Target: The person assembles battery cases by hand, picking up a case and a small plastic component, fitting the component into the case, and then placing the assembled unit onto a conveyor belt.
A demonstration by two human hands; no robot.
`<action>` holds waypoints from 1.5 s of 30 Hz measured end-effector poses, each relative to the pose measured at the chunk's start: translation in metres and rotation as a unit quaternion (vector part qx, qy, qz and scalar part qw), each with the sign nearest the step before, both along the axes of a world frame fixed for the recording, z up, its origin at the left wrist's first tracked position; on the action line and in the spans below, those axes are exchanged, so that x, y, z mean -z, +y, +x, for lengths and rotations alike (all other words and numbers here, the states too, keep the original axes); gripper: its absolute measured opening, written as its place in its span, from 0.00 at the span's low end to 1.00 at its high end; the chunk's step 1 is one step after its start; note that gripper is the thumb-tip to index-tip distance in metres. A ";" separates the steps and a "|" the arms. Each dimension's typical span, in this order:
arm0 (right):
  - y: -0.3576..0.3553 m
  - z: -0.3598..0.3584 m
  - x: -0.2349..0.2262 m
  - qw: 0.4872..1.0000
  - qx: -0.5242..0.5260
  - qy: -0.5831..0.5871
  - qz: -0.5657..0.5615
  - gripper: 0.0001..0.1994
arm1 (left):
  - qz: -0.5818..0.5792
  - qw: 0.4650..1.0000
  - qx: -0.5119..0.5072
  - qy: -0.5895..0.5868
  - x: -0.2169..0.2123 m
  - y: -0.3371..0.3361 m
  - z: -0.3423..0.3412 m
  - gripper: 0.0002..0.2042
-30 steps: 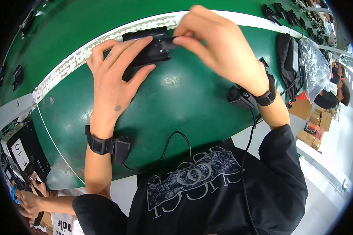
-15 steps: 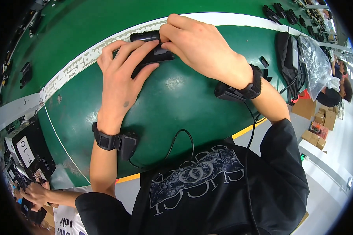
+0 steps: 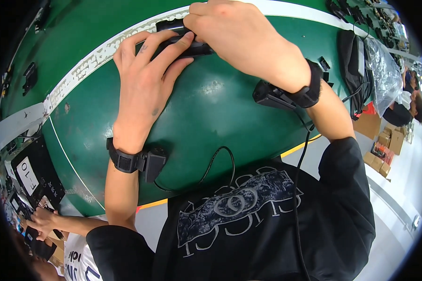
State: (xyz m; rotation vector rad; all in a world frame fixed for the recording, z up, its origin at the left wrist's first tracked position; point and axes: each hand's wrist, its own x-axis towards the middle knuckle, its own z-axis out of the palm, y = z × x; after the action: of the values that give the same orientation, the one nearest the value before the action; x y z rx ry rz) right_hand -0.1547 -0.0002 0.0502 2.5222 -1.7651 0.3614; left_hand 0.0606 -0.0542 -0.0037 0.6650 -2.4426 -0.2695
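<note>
A long, dark part with a glossy black surface (image 3: pixel 169 25) lies across the white strip at the far side of the green table. My left hand (image 3: pixel 143 77) grips its left end, thumb on the near side and fingers over the top. My right hand (image 3: pixel 248 44) bends over the right end of the same black part, its fingers curled down and pressed together. The back of that hand hides its fingertips and whatever they pinch. Each wrist wears a black strap with a small black box, the left box (image 3: pixel 154 164) and the right box (image 3: pixel 273 95).
A black pouch (image 3: pixel 349 61) and a clear plastic bag (image 3: pixel 382 70) lie at the right end of the table (image 3: pixel 211 117), near small black pieces. Black cables run from my wrists. At the lower left stand a black box (image 3: pixel 37 175) and a co-worker's hands (image 3: pixel 44 222).
Both hands and the black part appear slightly higher in the picture, partly because the view shifted. My right hand has bent further over the part's right end. My left hand keeps its hold.
</note>
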 end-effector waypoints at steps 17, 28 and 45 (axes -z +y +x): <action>-0.024 -0.068 -0.016 0.977 0.203 0.039 -0.057 0.06 | -0.184 0.877 -0.346 -0.279 -0.002 -0.163 0.168 0.36; 0.150 -0.135 -0.057 0.938 0.311 -0.023 0.152 0.10 | -0.076 0.860 -0.369 -0.343 -0.017 -0.253 0.205 0.27; 0.159 -0.080 -0.013 0.960 0.250 -0.053 0.114 0.14 | -0.099 0.978 0.076 -0.168 -0.052 -0.036 0.023 0.18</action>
State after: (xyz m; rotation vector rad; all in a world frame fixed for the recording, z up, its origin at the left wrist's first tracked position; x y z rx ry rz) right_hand -0.2346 0.1587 0.0629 2.0947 -2.5191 0.2801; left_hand 0.0834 -0.0901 0.0480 0.4660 -2.8025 0.0324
